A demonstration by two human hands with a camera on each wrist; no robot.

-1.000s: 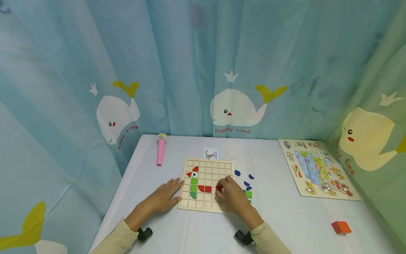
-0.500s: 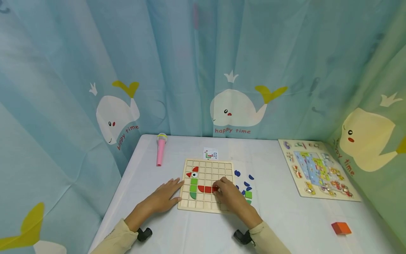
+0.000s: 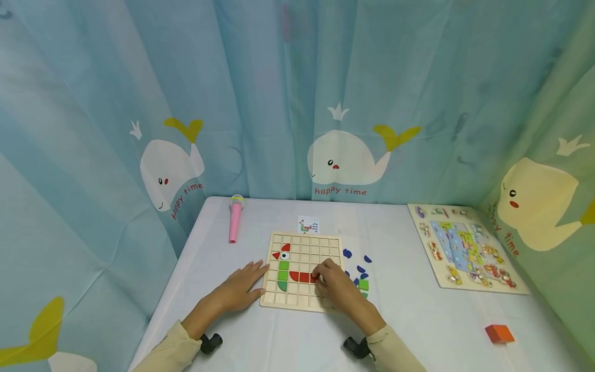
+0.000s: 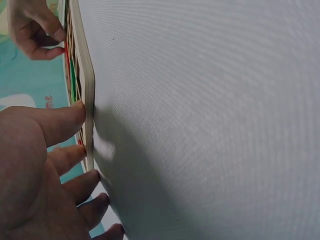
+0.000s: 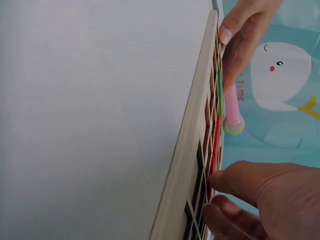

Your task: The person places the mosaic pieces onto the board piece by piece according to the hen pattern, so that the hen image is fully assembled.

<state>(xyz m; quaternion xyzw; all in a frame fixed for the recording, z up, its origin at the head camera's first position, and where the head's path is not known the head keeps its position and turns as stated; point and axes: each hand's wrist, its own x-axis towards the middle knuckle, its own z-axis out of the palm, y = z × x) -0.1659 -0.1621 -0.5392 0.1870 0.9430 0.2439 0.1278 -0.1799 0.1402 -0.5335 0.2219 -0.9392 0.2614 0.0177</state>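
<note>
A wooden grid board (image 3: 297,300) lies on the table with coloured pieces in its cells. On its left side are a red quarter-round, a red triangle, a round eye piece (image 3: 284,256), green squares (image 3: 283,265) and a green quarter-round (image 3: 282,285). A red row (image 3: 303,277) runs rightward from there. At that row's right end my right hand (image 3: 338,284) pinches a red piece (image 3: 313,278), thumb and fingers curled at it; the fingers partly cover it. My left hand (image 3: 238,288) rests by the board's left edge, thumb and fingertips touching the rim (image 4: 89,120).
Several blue half-rounds (image 3: 361,269) and a green square (image 3: 363,284) lie right of the board. Behind it is a pattern card (image 3: 308,225). A pink toy microphone (image 3: 235,219) stands back left, a picture puzzle (image 3: 443,279) far right, an orange block (image 3: 499,334) front right.
My right hand has moved slightly left with the red piece, which now meets the end of the red row. The left hand has stayed in place.
</note>
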